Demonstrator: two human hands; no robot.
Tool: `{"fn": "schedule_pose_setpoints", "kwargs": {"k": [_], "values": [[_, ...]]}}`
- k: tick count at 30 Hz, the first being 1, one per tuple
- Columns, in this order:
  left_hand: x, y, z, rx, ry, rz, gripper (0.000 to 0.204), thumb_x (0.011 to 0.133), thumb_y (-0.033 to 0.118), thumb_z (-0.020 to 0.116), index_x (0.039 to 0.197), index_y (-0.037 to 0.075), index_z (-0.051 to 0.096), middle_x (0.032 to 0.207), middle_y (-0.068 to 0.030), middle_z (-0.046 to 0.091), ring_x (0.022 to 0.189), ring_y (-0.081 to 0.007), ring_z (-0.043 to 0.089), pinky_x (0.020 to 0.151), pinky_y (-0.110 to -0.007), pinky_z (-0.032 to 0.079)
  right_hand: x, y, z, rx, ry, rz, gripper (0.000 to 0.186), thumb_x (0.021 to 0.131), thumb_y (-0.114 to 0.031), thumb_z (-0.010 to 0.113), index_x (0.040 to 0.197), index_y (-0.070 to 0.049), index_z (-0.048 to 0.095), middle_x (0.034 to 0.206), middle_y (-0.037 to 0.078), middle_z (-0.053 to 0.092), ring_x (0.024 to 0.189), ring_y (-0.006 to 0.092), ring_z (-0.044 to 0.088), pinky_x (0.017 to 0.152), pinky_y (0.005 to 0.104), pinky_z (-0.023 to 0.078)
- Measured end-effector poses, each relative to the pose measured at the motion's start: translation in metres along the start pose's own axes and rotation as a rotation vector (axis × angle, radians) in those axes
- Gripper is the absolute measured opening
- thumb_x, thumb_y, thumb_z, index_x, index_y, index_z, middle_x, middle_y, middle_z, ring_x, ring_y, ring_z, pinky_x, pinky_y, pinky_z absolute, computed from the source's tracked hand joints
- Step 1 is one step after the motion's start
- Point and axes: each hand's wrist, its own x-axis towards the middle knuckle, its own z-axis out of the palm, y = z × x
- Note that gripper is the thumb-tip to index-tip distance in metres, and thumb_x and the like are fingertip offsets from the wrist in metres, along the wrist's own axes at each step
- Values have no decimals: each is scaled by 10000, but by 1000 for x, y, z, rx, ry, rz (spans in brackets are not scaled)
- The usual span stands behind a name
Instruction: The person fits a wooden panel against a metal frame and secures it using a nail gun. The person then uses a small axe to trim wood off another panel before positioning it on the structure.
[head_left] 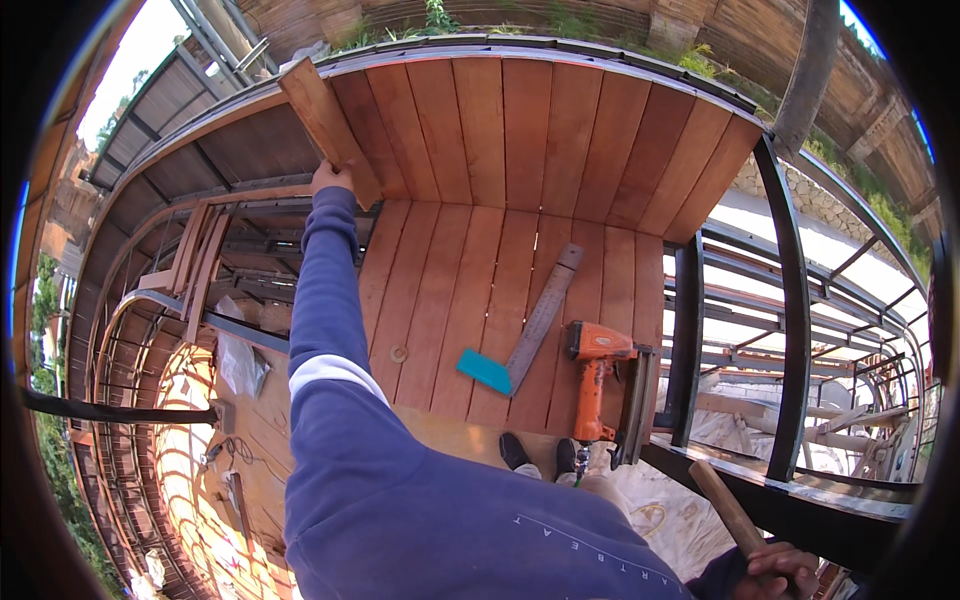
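At the far left of the wooden bench, my left hand [333, 180] is closed on the lower end of a loose plank [325, 120]. The plank stands at a slant beside the row of upright back boards [520, 135]. My right hand [783, 568], low at the right edge, is wrapped round a stick-like wooden handle [727, 508]; whatever is at its hidden end does not show. On the seat boards [450, 280] lie a try square [540, 325] with a teal stock [485, 371], an orange nail gun [597, 380] and a small ring [399, 353].
Dark metal posts [783, 300] and rails frame the right side. A curved metal frame [150, 300] with several loose wood strips [205, 260] runs along the left. A clear plastic bag [240, 362] and a cable [235, 447] lie lower left. My shoes [515, 452] are below the seat's front edge.
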Motion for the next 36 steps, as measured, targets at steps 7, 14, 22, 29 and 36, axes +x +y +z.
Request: {"fn": "schedule_pose_setpoints", "kwargs": {"k": [7, 14, 22, 29, 36], "values": [[-5, 18, -6, 147, 71, -21, 360, 828, 308, 670, 1065, 36, 660, 985, -189, 694, 980, -369, 646, 861, -420, 495, 12, -4, -17, -12, -203, 82, 184, 945, -90, 527, 864, 70, 484, 688, 162, 574, 577, 240, 617, 472, 312, 518], [-17, 35, -7, 114, 66, -48, 347, 816, 282, 676, 1060, 36, 662, 969, -189, 697, 963, -368, 652, 851, -408, 500, 9, -2, 5, -95, -75, -16, 196, 959, -113, 522, 905, 40, 414, 691, 114, 522, 540, 195, 589, 439, 279, 511], [-18, 42, -4, 79, 61, -44, 338, 824, 255, 670, 1076, 30, 657, 995, -191, 693, 975, -364, 649, 847, -410, 500, 3, 0, 14, -256, 95, -75, 240, 989, -220, 488, 925, -13, 384, 757, 114, 522, 499, 171, 549, 435, 253, 489], [-39, 51, -47, -152, 8, -3, 310, 847, 154, 672, 1107, -8, 628, 1006, -158, 703, 934, -274, 676, 837, -346, 505, -8, 13, -14, -795, 136, -165, 309, 955, -324, 523, 784, -69, 485, 696, 103, 571, 531, 253, 569, 502, 320, 500], [-150, 37, -99, -886, -281, -131, 399, 882, 92, 648, 1235, -39, 515, 1123, -108, 629, 1008, -193, 609, 891, -317, 479, 10, 12, -25, 114, -274, -116, 265, 994, -84, 438, 1234, 22, 475, 887, 153, 508, 543, 115, 515, 487, 257, 517]]}}
